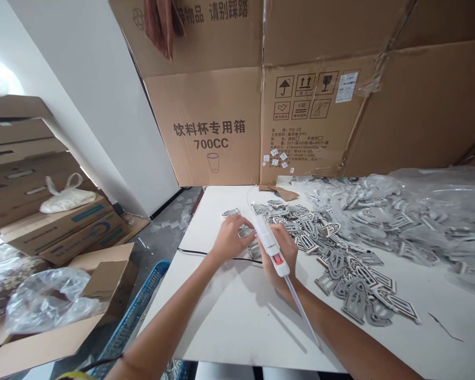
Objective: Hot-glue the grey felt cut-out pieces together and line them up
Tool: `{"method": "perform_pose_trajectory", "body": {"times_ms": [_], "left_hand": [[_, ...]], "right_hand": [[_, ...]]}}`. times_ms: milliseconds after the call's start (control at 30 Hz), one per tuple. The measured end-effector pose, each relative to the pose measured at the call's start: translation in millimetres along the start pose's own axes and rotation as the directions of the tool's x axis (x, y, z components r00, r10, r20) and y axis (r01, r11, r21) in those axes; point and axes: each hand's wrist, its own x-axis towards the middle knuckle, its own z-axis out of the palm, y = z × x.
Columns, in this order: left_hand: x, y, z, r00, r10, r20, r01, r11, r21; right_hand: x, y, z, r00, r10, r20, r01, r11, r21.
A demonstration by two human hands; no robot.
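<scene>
My right hand is wrapped around a white hot glue gun, its nozzle pointing away from me over the table. A long clear glue stick sticks out of the gun's back end toward me. My left hand is left of the nozzle, thumb and forefinger curved around a small grey window-shaped cut-out, partly hidden by the fingers. Another grey cut-out lies just beyond the left hand. More cut-outs show between my hands, half covered by the gun.
A pile of grey and white arched cut-outs spreads to the right, with plastic-bagged ones behind. A black cord crosses the white table. Cardboard boxes wall off the back. A blue crate and open carton stand left.
</scene>
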Motion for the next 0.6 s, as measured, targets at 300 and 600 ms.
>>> {"method": "perform_pose_trajectory", "body": {"times_ms": [300,600], "left_hand": [[37,-49,-4.1,0.841,0.028,0.541,-0.064,0.997,0.048],[15,-40,7.1,0.877,-0.113,0.467,0.059,0.990,0.129]], "right_hand": [[5,4,0,0.995,0.083,-0.058,-0.083,0.996,-0.009],[4,10,-1,0.992,0.122,-0.044,-0.123,0.992,-0.018]]}}
